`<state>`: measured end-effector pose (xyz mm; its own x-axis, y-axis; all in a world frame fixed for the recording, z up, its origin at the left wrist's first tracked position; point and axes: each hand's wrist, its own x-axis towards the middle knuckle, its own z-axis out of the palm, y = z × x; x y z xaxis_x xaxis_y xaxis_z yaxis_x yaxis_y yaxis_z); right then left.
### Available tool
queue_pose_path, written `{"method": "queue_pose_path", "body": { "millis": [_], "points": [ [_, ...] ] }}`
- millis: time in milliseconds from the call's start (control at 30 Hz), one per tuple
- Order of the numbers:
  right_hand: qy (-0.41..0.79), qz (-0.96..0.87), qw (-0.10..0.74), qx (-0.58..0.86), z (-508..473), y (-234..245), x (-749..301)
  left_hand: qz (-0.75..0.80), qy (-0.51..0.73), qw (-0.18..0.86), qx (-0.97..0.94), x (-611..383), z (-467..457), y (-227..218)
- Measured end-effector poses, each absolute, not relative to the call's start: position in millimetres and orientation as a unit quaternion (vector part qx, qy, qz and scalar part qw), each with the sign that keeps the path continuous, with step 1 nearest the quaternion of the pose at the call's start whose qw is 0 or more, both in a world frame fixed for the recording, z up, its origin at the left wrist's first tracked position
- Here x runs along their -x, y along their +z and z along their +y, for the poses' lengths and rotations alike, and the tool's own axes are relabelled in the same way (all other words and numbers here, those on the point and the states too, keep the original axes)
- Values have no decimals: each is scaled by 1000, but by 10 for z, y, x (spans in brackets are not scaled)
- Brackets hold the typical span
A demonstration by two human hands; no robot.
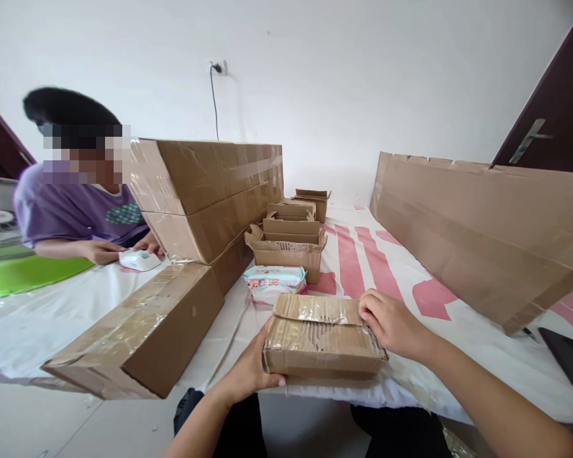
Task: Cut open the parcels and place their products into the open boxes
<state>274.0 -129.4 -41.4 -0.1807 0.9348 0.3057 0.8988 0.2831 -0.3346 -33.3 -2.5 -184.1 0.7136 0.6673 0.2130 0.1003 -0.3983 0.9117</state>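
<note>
A small brown cardboard box (325,362) with clear tape on it rests at the table's near edge. Its top flap (315,309) is partly lifted. My left hand (251,366) is wrapped round the box's left end, thumb on the front face. At the flap's right end, the fingers of my right hand (386,321) are curled and pinch the flap's edge. Just behind the box lies a soft plastic pack (275,283) with a blue and pink print. What is inside the box is hidden.
Several open cardboard boxes (289,254) stand in a row behind the pack. Stacked taped cartons (210,184) wall off the left, and a large cardboard panel (472,235) the right. Beyond the cartons, a person (76,197) in purple holds a white object (140,259). A dark flat object (568,359) lies at right.
</note>
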Motion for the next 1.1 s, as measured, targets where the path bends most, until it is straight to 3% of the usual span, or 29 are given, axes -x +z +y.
{"method": "queue_pose_path", "body": {
  "millis": [167,267,333,500,567,667,767,1000,1100],
  "points": [
    [237,-733,348,534,-1605,-364,-2955,231,291,484,-792,326,-35,-1806],
    [282,-689,358,564,-1823,-467,-3139,236,285,469,-802,325,-33,-1802],
    [287,-657,301,629,-1950,-622,-3239,240,283,466,-803,329,-26,-1819],
    [184,-586,48,788,-2136,-1131,-3332,247,279,461,-805,343,-7,-1871],
    [146,-571,1,808,-2159,-1253,-3338,248,279,458,-807,342,-7,-1870],
    [133,-559,-3,818,-2158,-1286,-3367,245,280,455,-809,335,-15,-1845],
    [107,-558,33,822,-2142,-1231,-3402,241,284,451,-811,327,-25,-1817],
    [-49,-647,317,692,-2109,-996,-3085,237,280,440,-819,325,-27,-1797],
    [-113,-706,356,601,-2065,-833,-2804,228,279,444,-821,325,-23,-1793]
  ]
}}
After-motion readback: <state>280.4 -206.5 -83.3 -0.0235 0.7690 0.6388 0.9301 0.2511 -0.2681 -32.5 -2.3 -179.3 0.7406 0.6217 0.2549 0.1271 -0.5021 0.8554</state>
